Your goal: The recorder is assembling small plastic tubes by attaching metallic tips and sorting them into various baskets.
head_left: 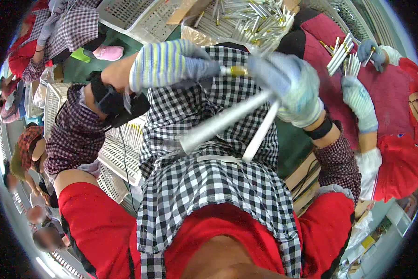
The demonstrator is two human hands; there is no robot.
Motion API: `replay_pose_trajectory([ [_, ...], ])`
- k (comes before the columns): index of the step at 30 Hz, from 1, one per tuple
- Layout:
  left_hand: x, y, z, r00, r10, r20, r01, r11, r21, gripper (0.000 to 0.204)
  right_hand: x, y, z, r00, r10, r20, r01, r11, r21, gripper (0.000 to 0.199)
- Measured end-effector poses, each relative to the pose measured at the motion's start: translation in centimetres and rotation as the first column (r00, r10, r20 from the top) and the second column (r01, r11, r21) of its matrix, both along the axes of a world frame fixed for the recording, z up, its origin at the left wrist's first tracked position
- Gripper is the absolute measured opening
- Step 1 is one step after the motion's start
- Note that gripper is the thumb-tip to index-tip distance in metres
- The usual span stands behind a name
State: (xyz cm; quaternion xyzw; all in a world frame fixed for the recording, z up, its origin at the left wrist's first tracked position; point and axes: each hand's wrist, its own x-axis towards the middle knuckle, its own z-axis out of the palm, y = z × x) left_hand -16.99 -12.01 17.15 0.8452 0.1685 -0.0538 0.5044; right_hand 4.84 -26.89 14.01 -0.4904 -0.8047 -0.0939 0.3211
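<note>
Both my hands wear knitted gloves and are raised above my lap. My left hand, in a striped glove, is closed with its fingertips at a short yellow-banded tube piece that spans the gap to the other hand. Motion smears my right hand, which is closed on white tubes. One white tube slants down to the left from it, blurred; a second white tube points down toward my waist. Where the right fingertips meet the yellow-banded piece is too blurred to tell.
A box of loose silvery tubes stands ahead, beside a white plastic crate. White baskets with more tubes sit at my left. On the right, a co-worker's gloved hands handle a bundle of white tubes over red cloth. Other people are at left.
</note>
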Motion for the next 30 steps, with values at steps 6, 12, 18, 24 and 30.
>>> replay_pose_trajectory([
  [6,0.9,-1.8,0.6,0.979,-0.193,-0.066,0.139,0.394,0.909,0.023,-1.4,-0.1,-0.3,0.589,-0.550,-0.592,-0.300,0.531,-0.792,0.024],
  [12,1.0,-0.6,1.7,0.980,0.040,-0.195,-0.009,0.988,0.155,0.029,-0.1,-0.4,-0.1,1.000,-0.007,-0.022,0.004,0.990,-0.143,0.035],
  [18,0.5,-1.7,0.3,0.977,-0.173,-0.120,0.192,0.493,0.848,0.024,-2.2,-0.2,1.0,0.558,-0.662,-0.501,-0.202,0.477,-0.855,0.025],
  [24,0.3,-0.9,0.5,0.985,0.034,-0.169,-0.005,0.985,0.170,0.027,-0.9,-0.5,-0.2,0.987,-0.029,0.161,0.041,0.997,-0.072,0.040],
  [30,0.6,-2.0,0.0,0.984,-0.170,-0.050,0.139,0.563,0.815,0.026,-2.4,-0.6,-0.9,0.619,-0.564,-0.546,-0.149,0.599,-0.787,0.023],
])
